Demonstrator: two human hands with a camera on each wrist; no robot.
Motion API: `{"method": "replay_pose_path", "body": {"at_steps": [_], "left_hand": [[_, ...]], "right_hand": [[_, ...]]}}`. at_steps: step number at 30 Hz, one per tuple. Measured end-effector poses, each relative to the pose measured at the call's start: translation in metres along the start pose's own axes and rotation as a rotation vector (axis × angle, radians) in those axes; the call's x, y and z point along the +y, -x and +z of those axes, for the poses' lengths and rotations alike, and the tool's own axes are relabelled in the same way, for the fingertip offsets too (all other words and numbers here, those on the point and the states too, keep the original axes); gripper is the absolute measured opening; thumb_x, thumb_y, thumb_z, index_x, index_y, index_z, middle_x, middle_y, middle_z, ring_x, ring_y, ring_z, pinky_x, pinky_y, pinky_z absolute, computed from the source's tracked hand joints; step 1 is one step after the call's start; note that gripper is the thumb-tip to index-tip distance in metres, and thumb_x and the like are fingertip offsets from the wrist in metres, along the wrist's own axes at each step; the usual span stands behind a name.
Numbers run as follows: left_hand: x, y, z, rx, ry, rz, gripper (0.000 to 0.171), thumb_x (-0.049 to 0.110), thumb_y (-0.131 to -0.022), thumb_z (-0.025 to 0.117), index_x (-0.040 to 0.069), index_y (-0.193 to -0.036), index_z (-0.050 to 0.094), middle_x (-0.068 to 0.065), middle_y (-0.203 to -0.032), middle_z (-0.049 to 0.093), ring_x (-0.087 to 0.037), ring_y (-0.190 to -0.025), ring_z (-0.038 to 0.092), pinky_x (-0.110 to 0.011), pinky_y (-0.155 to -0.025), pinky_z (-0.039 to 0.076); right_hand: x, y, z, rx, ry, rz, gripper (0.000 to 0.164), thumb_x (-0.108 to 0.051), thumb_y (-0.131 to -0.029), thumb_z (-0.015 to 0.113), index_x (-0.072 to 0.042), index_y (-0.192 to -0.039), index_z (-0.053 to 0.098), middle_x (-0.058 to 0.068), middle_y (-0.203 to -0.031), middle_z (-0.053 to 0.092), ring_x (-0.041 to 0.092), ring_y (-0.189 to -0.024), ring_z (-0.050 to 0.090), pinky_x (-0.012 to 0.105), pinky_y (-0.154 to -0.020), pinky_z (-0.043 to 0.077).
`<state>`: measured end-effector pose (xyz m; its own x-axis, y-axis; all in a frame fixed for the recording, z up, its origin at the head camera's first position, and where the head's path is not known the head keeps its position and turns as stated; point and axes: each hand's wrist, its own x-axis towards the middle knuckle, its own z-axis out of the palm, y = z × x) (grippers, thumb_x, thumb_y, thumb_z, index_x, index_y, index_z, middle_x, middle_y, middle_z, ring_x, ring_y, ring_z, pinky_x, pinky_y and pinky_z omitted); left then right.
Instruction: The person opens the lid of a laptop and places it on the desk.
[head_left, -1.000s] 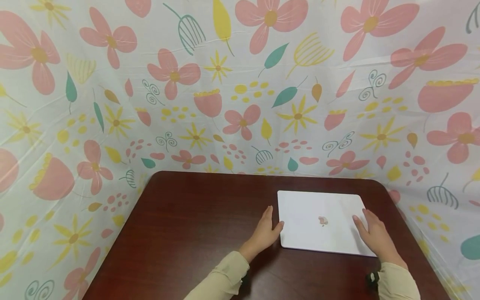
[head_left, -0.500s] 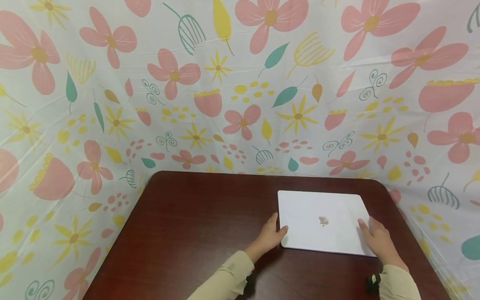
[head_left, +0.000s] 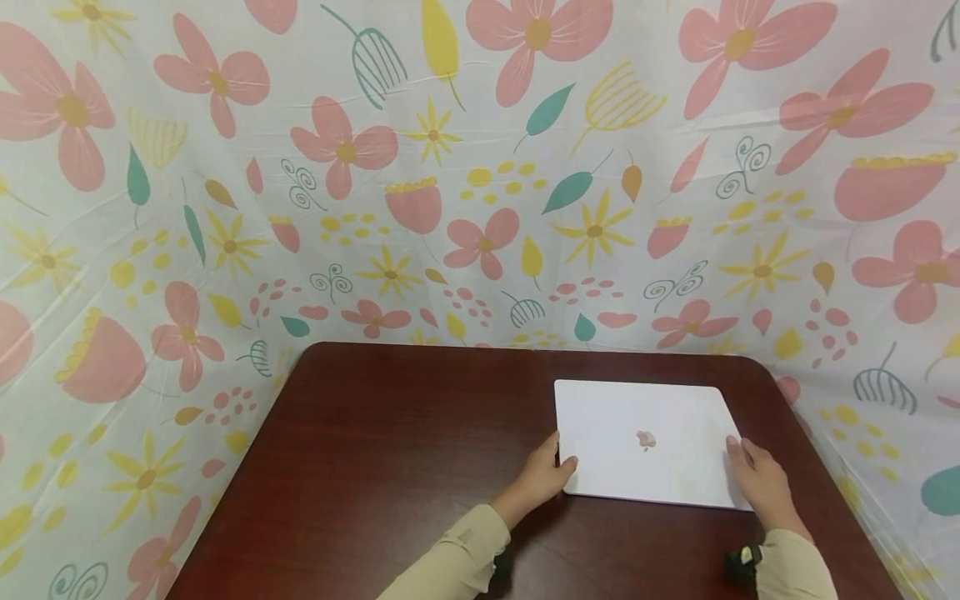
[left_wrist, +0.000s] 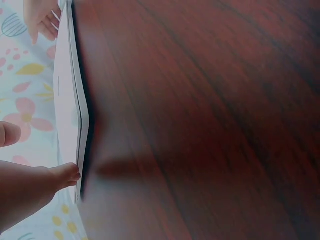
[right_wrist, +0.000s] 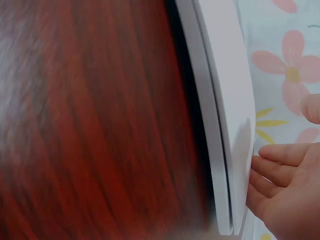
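Note:
A closed white laptop [head_left: 622, 417] with an apple logo on its lid lies on the dark reddish-brown table [head_left: 390, 433]. My left hand [head_left: 542, 473] is at its left side, fingertips right at the edge. The left thumb [left_wrist: 9, 134] stands off above the lid in the left wrist view. At the opposite side my right hand [head_left: 761, 479] has its extended fingers [right_wrist: 280, 172] against the laptop's edge. Its thumb [right_wrist: 311, 108] also shows apart from the lid in the right wrist view. A dark gap shows under the laptop's thin front side.
A white curtain [head_left: 450, 167] printed with flowers and leaves hangs behind and along both sides of the table. The laptop lies toward the table's right back corner. Beige sleeves [head_left: 457, 554] cover both forearms, and a dark band [head_left: 741, 567] is by the right wrist.
My left hand has moved slightly right and nearer, up to the laptop's left edge. My right hand has shifted outward along the right edge. The laptop has hardly moved.

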<state>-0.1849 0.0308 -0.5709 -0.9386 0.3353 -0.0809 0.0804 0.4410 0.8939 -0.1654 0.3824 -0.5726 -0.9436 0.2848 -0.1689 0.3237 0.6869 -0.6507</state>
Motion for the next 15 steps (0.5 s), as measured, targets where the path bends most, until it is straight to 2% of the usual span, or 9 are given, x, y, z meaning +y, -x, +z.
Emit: {"method": "replay_pose_path", "body": {"at_steps": [3, 9, 15], "left_hand": [[-0.0006, 0.0007, 0.0002, 0.003, 0.000, 0.011, 0.062, 0.021, -0.095, 0.056, -0.011, -0.143, 0.033, -0.028, -0.141, 0.044, -0.033, -0.132, 0.042, -0.041, -0.106, 0.040], [-0.0017, 0.0029, 0.0001, 0.011, -0.025, 0.004, 0.062, 0.021, -0.096, 0.056, -0.013, -0.142, 0.034, -0.027, -0.142, 0.043, -0.033, -0.133, 0.040, -0.043, -0.107, 0.038], [-0.0045, 0.0021, -0.0020, 0.028, -0.004, 0.009, 0.060, 0.019, -0.096, 0.056, -0.013, -0.142, 0.034, -0.029, -0.142, 0.042, -0.035, -0.133, 0.041, -0.044, -0.107, 0.038]], "right_hand": [[-0.0019, 0.0006, 0.0003, -0.001, -0.012, 0.021, 0.078, -0.048, -0.103, 0.019, 0.020, -0.141, 0.019, 0.044, -0.142, 0.020, 0.059, -0.131, 0.017, 0.064, -0.108, 0.017], [-0.0057, 0.0031, 0.0028, 0.000, -0.035, 0.012, 0.078, -0.049, -0.102, 0.019, 0.018, -0.142, 0.021, 0.044, -0.142, 0.020, 0.060, -0.131, 0.018, 0.065, -0.107, 0.017], [-0.0092, 0.0028, 0.0054, -0.002, -0.037, 0.021, 0.078, -0.050, -0.102, 0.019, 0.017, -0.143, 0.021, 0.042, -0.143, 0.020, 0.058, -0.132, 0.017, 0.064, -0.108, 0.017]]}}
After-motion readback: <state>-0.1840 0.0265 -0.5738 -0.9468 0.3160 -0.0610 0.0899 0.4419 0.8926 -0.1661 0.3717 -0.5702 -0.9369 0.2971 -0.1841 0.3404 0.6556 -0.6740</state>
